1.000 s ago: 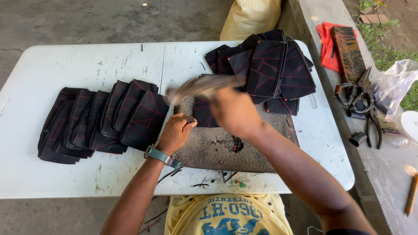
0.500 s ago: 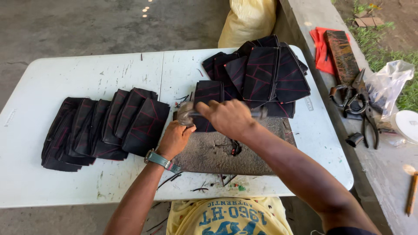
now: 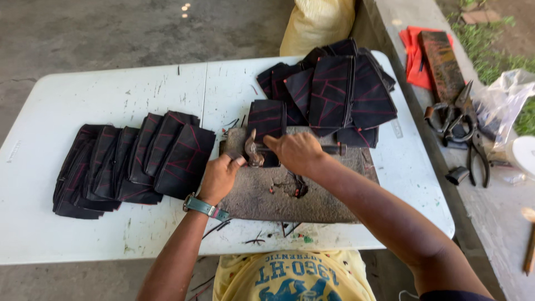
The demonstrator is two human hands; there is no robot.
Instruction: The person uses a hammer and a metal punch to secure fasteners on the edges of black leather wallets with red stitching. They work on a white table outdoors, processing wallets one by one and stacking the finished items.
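My right hand (image 3: 295,153) grips a hammer; its metal head (image 3: 253,153) rests on the near edge of a black pouch with red stitching (image 3: 266,118). The handle's end (image 3: 339,149) sticks out to the right of my fist. The pouch lies on a worn dark metal plate (image 3: 312,195) in the middle of the white table (image 3: 100,100). My left hand (image 3: 220,177), with a teal watch on the wrist, pinches the pouch's near left corner just beside the hammer head.
A fanned row of similar black pouches (image 3: 128,161) lies to the left, and a looser pile (image 3: 334,95) at the back right. On the concrete ledge to the right are scissors and pliers (image 3: 465,125), an orange cloth (image 3: 415,53) and a plastic bag (image 3: 507,95).
One second ago the hammer was raised over the plate. It came down, and its head now sits on the pouch's edge. My left hand stayed at the corner.
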